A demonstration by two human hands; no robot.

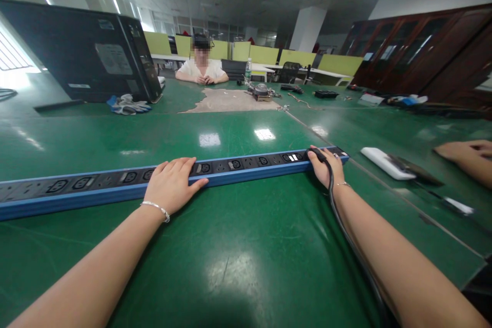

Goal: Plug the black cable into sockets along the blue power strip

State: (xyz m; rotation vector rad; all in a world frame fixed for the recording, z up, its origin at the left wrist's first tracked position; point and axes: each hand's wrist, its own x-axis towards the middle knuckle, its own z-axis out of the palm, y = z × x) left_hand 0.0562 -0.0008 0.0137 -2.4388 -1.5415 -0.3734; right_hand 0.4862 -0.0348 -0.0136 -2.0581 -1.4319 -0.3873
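Note:
A long blue power strip (pixel 251 173) with a black face and several sockets lies across the green table. My left hand (pixel 172 182) grips its middle, fingers over the top and thumb along the near side. At the strip's right end, my right hand (pixel 326 168) is closed around a black power plug (pixel 315 155). The plug is at the strip's face; whether it sits fully in a socket is hidden by my fingers. From it a black cable (pixel 340 223) runs down along my right forearm toward the bottom edge.
Gloves (pixel 128 105) lie by a large black case (pixel 88 56) at the back left. Across the table (pixel 230 241) sits a person (pixel 202 69). On the right are a white device (pixel 386 163) and another person's hand (pixel 465 151). A water bottle (pixel 248 68) stands at the back.

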